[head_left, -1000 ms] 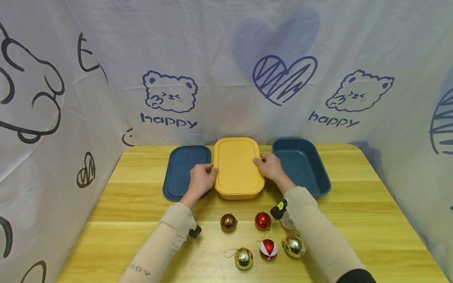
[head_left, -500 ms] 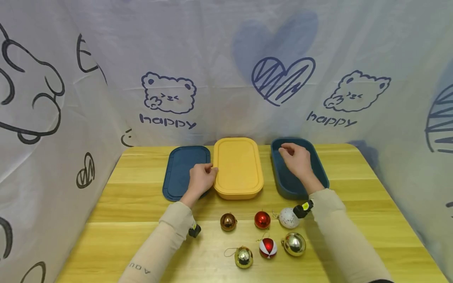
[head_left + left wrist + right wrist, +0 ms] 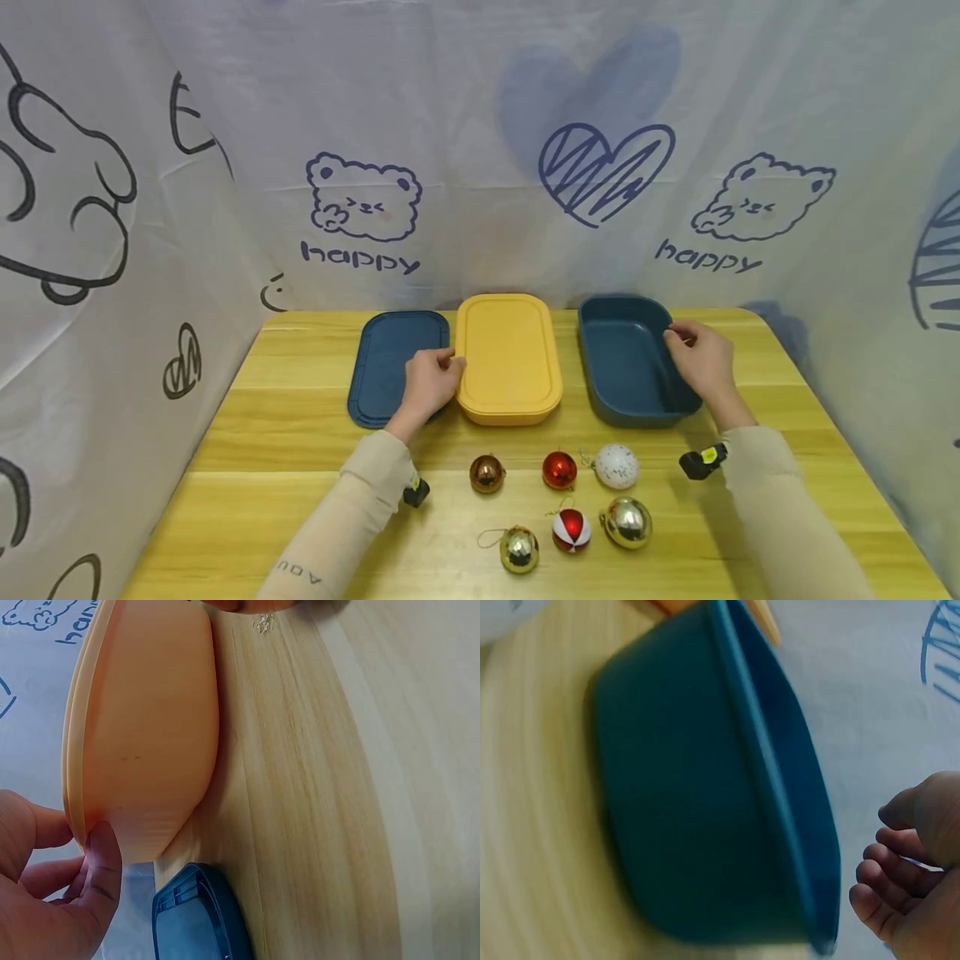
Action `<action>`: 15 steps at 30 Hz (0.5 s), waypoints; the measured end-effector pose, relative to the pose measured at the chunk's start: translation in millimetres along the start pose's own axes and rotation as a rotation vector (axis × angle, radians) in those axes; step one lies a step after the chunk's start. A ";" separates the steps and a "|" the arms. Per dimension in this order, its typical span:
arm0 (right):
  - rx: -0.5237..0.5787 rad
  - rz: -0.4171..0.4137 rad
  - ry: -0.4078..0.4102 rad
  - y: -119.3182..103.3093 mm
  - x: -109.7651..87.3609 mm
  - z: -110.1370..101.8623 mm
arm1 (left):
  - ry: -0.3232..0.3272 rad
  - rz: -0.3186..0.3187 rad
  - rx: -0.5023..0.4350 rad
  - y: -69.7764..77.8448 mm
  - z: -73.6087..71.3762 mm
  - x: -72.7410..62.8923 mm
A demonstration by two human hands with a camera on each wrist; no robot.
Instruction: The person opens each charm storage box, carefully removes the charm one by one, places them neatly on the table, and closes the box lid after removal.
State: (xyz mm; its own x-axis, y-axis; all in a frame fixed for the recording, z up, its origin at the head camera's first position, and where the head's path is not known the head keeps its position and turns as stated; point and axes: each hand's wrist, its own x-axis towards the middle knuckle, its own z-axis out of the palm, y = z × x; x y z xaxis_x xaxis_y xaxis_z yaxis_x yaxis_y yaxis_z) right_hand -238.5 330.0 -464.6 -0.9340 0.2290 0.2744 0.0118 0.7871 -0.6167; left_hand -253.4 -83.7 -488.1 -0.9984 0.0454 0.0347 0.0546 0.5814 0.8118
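Note:
My left hand (image 3: 431, 385) pinches the rim of a yellow lidded box (image 3: 510, 354) at its left side. In the left wrist view, thumb and fingers (image 3: 103, 862) meet at the lid's edge, above the box's side wall. At the right rim of an uncovered dark blue box (image 3: 628, 354) hovers my right hand (image 3: 703, 362). The right wrist view shows this hand (image 3: 915, 870) apart from the box, fingers loosely bent and holding nothing. A flat blue lid (image 3: 390, 367) lies left of the yellow box, partly behind my left hand.
In front of the boxes lie several Christmas baubles: brown (image 3: 487, 473), red (image 3: 559, 471), white speckled (image 3: 617, 466), red-and-white (image 3: 572, 530), and two gold ones, a smaller (image 3: 519, 549) and a larger (image 3: 627, 522). A printed cloth (image 3: 480, 233) hangs behind the wooden table (image 3: 300, 450).
My right hand has let go of the yellow box's right edge and moved rightward across the blue box to its far right rim. My left hand stays at the yellow box.

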 end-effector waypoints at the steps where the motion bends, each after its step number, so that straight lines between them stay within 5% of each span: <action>1: -0.009 0.008 0.003 4.5 -1.4 -1.9 | 0.001 0.001 -0.001 -0.2 0.1 0.2; 9: -0.028 0.120 -0.033 26.6 -9.3 -7.1 | -0.001 -0.008 -0.010 0.8 -0.3 -0.9; 15: -0.034 0.104 -0.055 35.7 -13.7 -2.8 | 0.003 -0.001 -0.005 -0.2 -1.1 -0.9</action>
State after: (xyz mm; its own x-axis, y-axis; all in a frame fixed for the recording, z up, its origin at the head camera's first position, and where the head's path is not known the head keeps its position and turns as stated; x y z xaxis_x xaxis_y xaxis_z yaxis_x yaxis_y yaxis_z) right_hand -224.3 356.6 -488.3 -0.9452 0.2791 0.1691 0.1204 0.7799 -0.6142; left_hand -252.5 -84.8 -487.7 -0.9985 0.0425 0.0357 0.0537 0.5770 0.8150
